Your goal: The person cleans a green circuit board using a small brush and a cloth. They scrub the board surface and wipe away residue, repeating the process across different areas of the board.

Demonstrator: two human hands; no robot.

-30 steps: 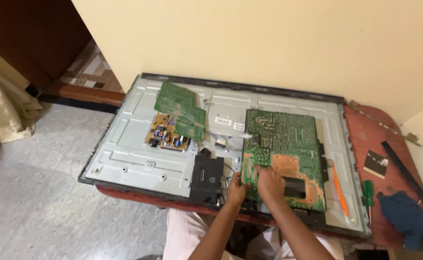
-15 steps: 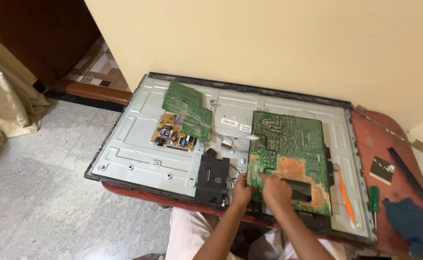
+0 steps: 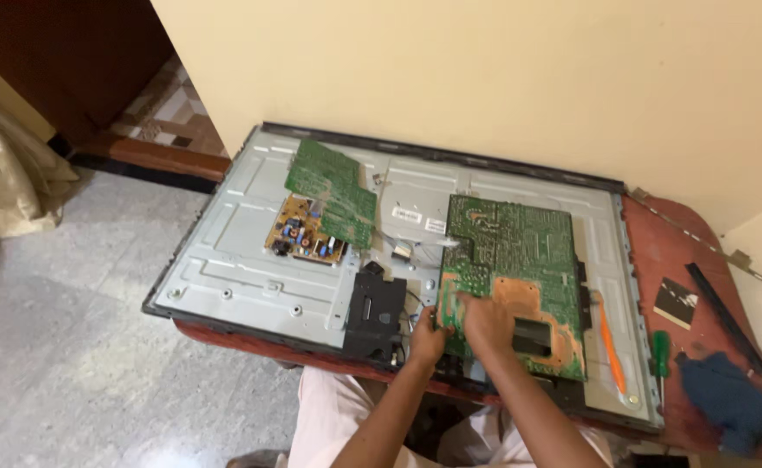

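Green board [image 3: 513, 277] lies flat under the right hand [image 3: 485, 319], fingers spread open on it; left hand [image 3: 427, 340] pinches its near-left edge. Stiff, light, probably fragile: best held by the edges.

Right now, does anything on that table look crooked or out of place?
Yes. The smaller green circuit board lies askew, tilted across the orange board instead of flat on the metal panel. The large green board under both hands also sits slightly skewed.
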